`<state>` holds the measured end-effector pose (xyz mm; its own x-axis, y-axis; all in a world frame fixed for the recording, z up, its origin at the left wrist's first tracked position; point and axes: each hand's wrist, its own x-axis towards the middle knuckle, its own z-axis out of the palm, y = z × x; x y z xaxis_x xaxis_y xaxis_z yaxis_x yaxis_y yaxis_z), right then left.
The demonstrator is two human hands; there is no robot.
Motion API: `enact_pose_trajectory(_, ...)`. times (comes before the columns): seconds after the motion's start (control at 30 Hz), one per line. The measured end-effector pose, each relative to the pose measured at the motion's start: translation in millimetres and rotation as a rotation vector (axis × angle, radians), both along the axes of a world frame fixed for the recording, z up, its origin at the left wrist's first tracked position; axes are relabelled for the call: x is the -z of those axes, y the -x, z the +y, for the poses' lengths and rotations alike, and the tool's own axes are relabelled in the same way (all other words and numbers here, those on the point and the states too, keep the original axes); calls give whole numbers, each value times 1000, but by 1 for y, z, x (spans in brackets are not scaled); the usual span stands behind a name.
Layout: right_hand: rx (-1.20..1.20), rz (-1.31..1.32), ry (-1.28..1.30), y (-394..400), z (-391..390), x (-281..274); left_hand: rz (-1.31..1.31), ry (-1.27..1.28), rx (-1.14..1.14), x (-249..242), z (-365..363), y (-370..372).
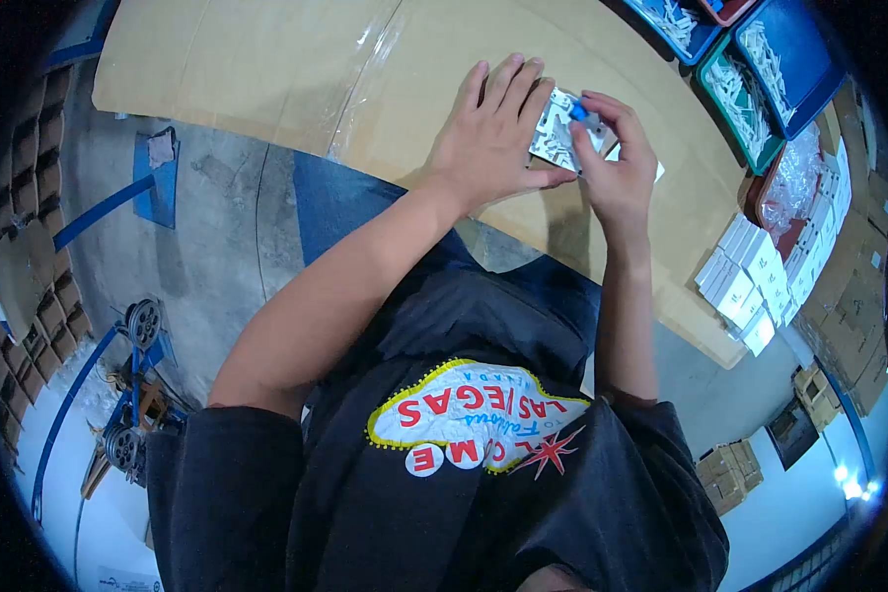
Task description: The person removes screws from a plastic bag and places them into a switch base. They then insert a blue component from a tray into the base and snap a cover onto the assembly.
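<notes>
A small white rectangular piece with grey, cut-out-like details [555,133] lies on the cardboard-covered table [257,69]. My left hand [491,133] rests flat along its left side, fingers stretched out and the thumb by its near edge. Over the right part of the piece, my right hand [617,148] is closed in a pinch between thumb and forefinger. A small blue object [578,111] shows between those fingers; its exact kind is hidden. Beside the right palm a white corner [659,171] sticks out.
At the far right stand a blue bin [794,59] and a green bin [730,89], with slim white parts in bins there. Stacked white boxes [745,271] sit near the table's right edge, beside clear plastic wrap [794,183]. Blue-framed equipment with wheels [143,326] stands lower left.
</notes>
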<state>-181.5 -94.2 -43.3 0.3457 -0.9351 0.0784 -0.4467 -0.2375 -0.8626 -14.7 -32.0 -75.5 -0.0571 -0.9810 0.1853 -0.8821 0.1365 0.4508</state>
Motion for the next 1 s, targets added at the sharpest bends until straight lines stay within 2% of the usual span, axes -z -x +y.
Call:
enact_pose_trajectory(0.1, -85, 82, 71, -6, 0, 3, 4, -17, 2, 0, 0, 0)
enact_pose_trajectory(0.4, -106, 132, 150, -11, 0, 14, -1, -27, 1, 1, -1, -1)
enact_pose_trajectory(1.0, -77, 95, 161, -11, 1, 20, 28, -29, 4, 1, -1, -1)
